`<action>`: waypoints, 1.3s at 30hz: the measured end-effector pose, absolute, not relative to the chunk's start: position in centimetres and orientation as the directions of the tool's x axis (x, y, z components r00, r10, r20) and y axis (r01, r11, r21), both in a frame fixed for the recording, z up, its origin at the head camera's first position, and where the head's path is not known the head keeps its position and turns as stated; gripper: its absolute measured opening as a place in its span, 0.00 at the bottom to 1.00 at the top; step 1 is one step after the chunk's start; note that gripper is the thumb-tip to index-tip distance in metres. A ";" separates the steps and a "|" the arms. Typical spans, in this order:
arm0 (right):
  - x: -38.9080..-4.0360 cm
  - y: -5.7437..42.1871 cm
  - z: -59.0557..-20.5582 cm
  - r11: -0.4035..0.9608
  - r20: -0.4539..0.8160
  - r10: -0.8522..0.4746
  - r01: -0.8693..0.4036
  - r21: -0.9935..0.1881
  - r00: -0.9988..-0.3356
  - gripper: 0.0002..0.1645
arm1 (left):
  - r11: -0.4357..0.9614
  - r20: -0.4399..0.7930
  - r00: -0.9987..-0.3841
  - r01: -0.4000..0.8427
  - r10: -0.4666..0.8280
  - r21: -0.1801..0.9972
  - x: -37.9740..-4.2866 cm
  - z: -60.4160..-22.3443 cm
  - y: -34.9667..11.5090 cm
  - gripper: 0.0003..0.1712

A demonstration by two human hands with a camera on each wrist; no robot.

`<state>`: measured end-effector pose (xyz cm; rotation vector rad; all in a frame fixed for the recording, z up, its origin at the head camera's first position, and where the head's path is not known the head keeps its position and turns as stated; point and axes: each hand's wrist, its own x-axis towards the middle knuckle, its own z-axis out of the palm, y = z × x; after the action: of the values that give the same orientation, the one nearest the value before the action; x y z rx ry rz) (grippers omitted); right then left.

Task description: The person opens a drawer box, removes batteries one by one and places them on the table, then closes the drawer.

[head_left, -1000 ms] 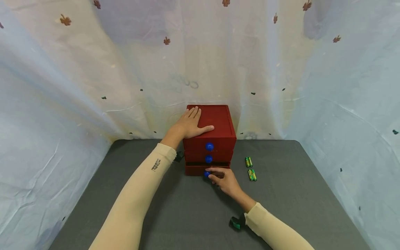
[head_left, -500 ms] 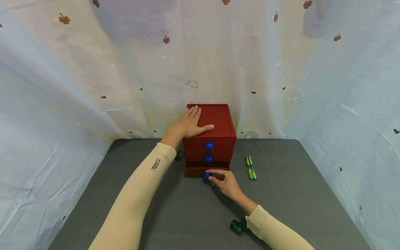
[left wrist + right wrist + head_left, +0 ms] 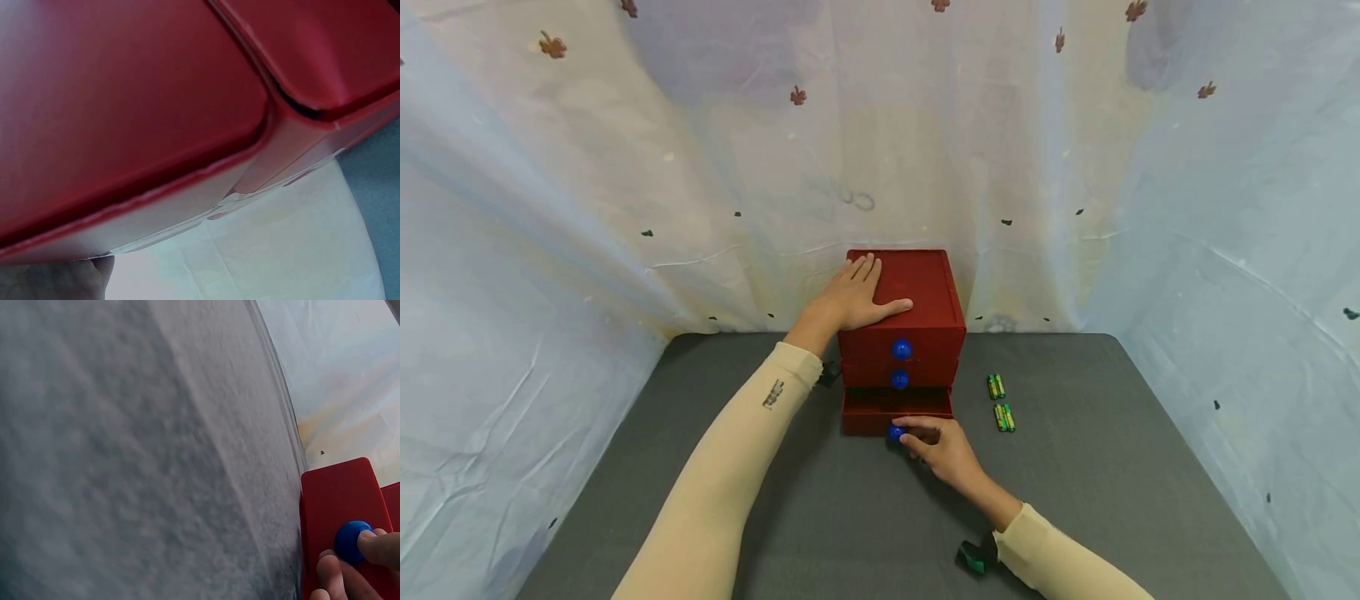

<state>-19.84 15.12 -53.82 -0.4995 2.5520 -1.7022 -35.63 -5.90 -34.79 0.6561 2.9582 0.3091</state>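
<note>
A red cabinet with three stacked drawers and blue knobs stands on the grey table. Across the left part of its top lies my left hand, flat with the fingers spread. My right hand pinches the blue knob of the bottom drawer between thumb and fingers. That drawer is pulled partway out, and its dark inside shows a little. The upper two drawers sit closed, with the top knob and the middle knob untouched. In the left wrist view, the red drawer fronts appear close up.
Right of the cabinet lie two pairs of green-and-yellow batteries, a farther pair and a nearer pair. A pale patterned curtain hangs right behind the cabinet. The grey tabletop extends in front.
The bottom drawer has slid farther out toward me, with my right hand drawing back on its knob. My left hand has stayed on the cabinet top.
</note>
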 end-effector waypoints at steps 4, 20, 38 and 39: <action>-19.3 15.1 -53.8 0.330 0.150 -0.284 -0.244 -0.912 -0.947 0.17 | 0.886 -0.053 -0.901 0.410 0.430 0.216 -35.7 -34.9 -6.0 0.64; -17.7 14.9 -54.0 0.331 0.139 -0.263 -0.225 -0.916 -0.955 0.16 | 0.885 -0.045 -0.901 0.414 0.432 0.213 -35.8 -35.0 -5.9 0.65; -15.2 15.1 -54.0 0.313 0.129 -0.275 -0.215 -0.925 -0.953 0.16 | 0.885 -0.061 -0.895 0.423 0.442 0.196 -36.0 -35.0 -6.0 0.64; -15.1 15.1 -54.0 0.315 0.125 -0.274 -0.212 -0.925 -0.954 0.15 | 0.885 -0.063 -0.895 0.422 0.441 0.197 -36.0 -35.0 -6.0 0.64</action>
<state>-15.11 15.13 -53.98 -0.4627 2.5020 -1.7467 -35.98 -6.02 -34.97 0.6768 2.9468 0.2715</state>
